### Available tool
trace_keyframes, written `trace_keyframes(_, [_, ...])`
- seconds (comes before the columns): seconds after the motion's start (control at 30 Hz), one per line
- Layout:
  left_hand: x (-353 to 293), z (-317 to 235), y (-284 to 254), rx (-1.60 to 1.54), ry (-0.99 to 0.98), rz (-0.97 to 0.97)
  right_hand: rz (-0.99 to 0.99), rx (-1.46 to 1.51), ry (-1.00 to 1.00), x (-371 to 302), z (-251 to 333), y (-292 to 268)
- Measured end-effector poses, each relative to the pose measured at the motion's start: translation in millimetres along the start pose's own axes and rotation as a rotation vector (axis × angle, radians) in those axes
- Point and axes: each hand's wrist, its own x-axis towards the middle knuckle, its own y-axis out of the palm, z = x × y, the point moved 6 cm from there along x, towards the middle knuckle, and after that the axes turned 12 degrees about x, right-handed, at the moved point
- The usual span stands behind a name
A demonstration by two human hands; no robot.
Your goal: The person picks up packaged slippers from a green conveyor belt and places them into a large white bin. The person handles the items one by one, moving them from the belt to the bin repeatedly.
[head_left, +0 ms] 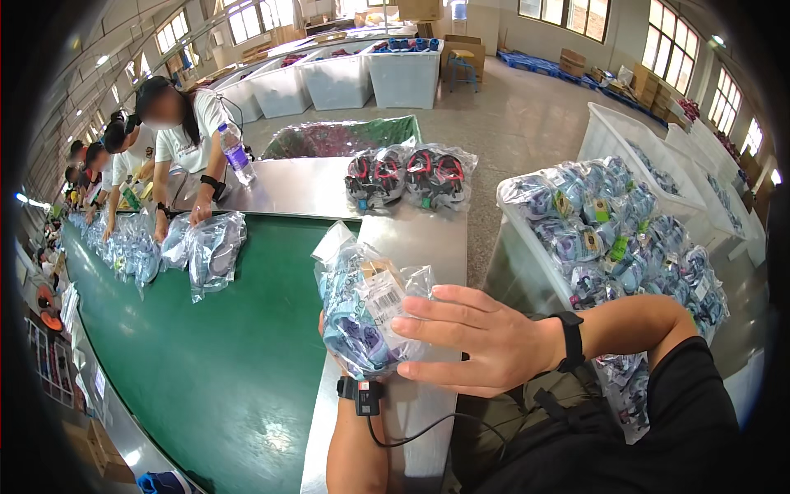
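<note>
A clear plastic bag of light blue and purple shoes is held up over the metal table edge in front of me. It has a white barcode label and a brown card tag inside or on it. My left hand supports the bag from behind and beneath, with most of its fingers hidden by the bag. My right hand lies against the bag's right side, fingers stretched out and apart, with the fingertips at the label. Both wrists wear black bands, and a cable runs from the left one.
A green conveyor belt carries more bagged shoes at the far left, handled by a co-worker. Two bags of black and red shoes and a bottle stand on the metal ledge. A white bin full of bagged shoes is on my right.
</note>
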Motion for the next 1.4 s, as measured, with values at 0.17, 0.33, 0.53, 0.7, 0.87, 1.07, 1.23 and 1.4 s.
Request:
trace_keyframes(0.17, [1.5, -1.3, -0.8, 0.0, 0.0, 0.004, 0.091, 0.04, -0.121, -18.5, -0.9, 28.2])
trace_keyframes(0.33, [1.2, -3.1, -0.2, 0.007, -0.01, 0.017, 0.142, 0.027, -0.157, -23.8, -1.0, 34.4])
trace_keyframes(0.53, [5.2, 7.1, 10.8, 0.057, -0.067, 0.074, 0.035, -0.114, -0.123, -18.3, -9.5, 27.5])
trace_keyframes(0.7, [7.0, 15.4, 12.4, 0.095, -0.09, 0.042, 0.026, -0.31, 0.014, -12.0, -41.9, 46.4])
trace_keyframes(0.87, [14.8, 27.4, 10.7, 0.126, -0.203, 0.013, 0.032, -0.395, 0.163, -25.6, -81.3, 62.5])
trace_keyframes(1.07, [1.1, 36.0, 14.9, 0.329, -0.283, -0.142, -0.007, -0.123, 0.182, -46.8, -111.2, 49.1])
trace_keyframes(1.23, [0.0, 44.9, 10.7, 0.586, -0.444, -0.126, -0.022, 0.133, 0.544, -100.3, -136.5, -30.9])
trace_keyframes(1.4, [0.5, 44.3, 26.6, 0.642, -0.516, 0.073, -0.203, 0.04, 0.732, -213.9, -160.4, -170.1])
